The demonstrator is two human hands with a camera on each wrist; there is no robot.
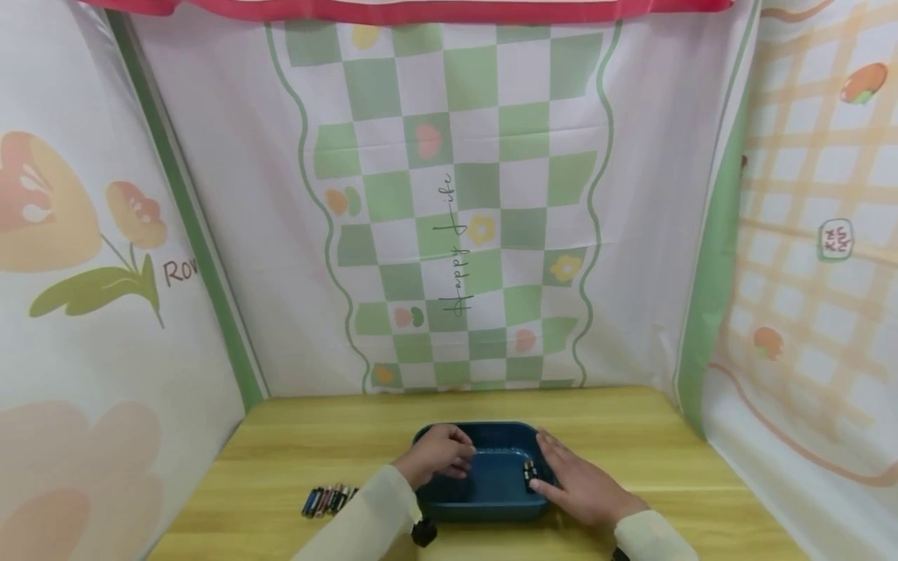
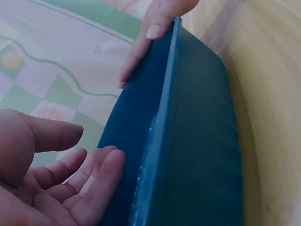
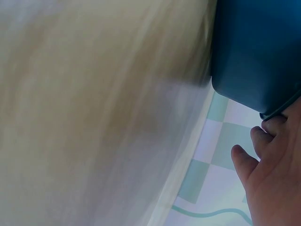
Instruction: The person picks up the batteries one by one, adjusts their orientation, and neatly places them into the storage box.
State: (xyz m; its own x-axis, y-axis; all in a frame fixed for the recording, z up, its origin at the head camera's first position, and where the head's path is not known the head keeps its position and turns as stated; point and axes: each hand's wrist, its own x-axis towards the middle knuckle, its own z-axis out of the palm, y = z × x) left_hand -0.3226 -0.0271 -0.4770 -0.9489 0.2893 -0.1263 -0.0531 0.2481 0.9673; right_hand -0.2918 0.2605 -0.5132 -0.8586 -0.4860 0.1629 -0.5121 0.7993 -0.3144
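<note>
A dark blue plastic tray point(image 1: 505, 510) stands on the table, its far inner wall toward the fabric backdrop. Over its left part hovers my left hand point(image 1: 440, 453), fingers loosely curled. The left wrist view shows nothing between that thumb and those fingers point(image 2: 101, 183). My right hand point(image 1: 589, 487) rests along the tray's right rim, its fingers extended along the edge and the thumb reaching over the inside. Beside that thumb, a couple of small batteries point(image 1: 529, 474) sit in the tray. To the left of the tray, several more batteries point(image 1: 326, 500) lie side by side on the wood.
The yellow wood-grain table point(image 1: 617, 425) extends around the tray. A patterned fabric backdrop point(image 1: 463, 234) hangs behind it, with fabric walls on both sides. A small black device point(image 1: 424, 532) sits at my left wrist near the tray's front left corner.
</note>
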